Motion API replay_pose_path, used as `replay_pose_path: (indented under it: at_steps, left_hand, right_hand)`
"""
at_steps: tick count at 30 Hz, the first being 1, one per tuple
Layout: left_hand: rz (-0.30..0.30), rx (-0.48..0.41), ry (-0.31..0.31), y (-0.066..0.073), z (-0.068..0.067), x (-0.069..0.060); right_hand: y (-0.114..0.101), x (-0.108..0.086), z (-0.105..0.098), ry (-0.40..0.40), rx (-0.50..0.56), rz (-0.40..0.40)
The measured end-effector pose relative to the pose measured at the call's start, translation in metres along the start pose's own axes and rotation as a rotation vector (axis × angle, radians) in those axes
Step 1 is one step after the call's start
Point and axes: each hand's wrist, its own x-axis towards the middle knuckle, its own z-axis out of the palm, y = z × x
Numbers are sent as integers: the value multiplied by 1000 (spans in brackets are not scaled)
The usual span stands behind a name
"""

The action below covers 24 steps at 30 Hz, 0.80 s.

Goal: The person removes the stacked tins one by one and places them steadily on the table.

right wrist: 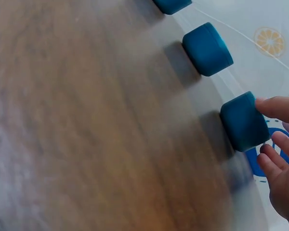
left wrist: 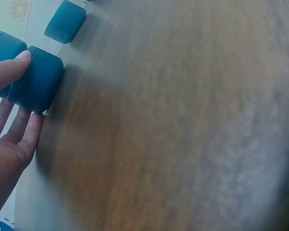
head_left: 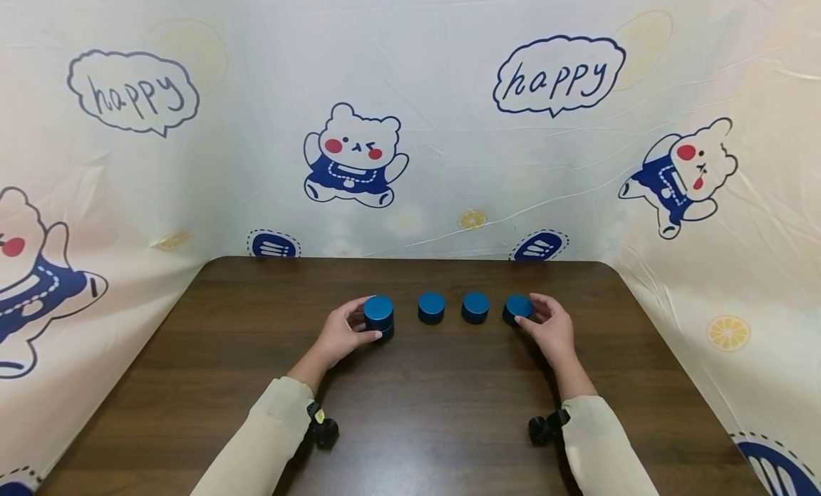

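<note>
Two small round blue lidded tins stand one on the other at the left end of a row: the upper tin (head_left: pixel 379 308) and the lower tin (left wrist: pixel 41 79). My left hand (head_left: pixel 343 332) holds this stack from the left, thumb on the near side across the seam between them and fingers behind. At the row's right end, my right hand (head_left: pixel 550 330) holds a single blue tin (head_left: pixel 515 309) from its right side between thumb and fingers. That tin (right wrist: pixel 244 122) is upright on the table. Between the hands stand two more tins, a left one (head_left: pixel 431 308) and a right one (head_left: pixel 475 307).
The brown wooden table (head_left: pixel 410 403) extends in front of the row towards me. A cloth backdrop (head_left: pixel 442 75) with printed bears and lettering rises behind the table and along both sides. Black wrist cameras (head_left: pixel 326 433) hang below the sleeves.
</note>
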Motion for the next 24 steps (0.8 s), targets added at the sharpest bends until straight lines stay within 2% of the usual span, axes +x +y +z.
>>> replay_pose_path:
  at_steps: [2, 8, 10, 15, 24]
  left_hand:
    - [-5, -5, -1, -5, 0, 3]
    - [-12, -30, 7, -35, 0, 16]
    - [-13, -37, 10, -39, 0, 17]
    - [-15, -47, 15, -40, 0, 16]
    - [-17, -10, 15, -36, -4, 14]
  right_hand:
    - [-2, -1, -1, 10, 2, -16]
    - [-9, -2, -2, 32, -6, -49]
    - [-12, -3, -2, 33, -6, -57]
    - [-23, -6, 2, 15, 23, -84]
    - [-42, -16, 19, -85, 59, -158]
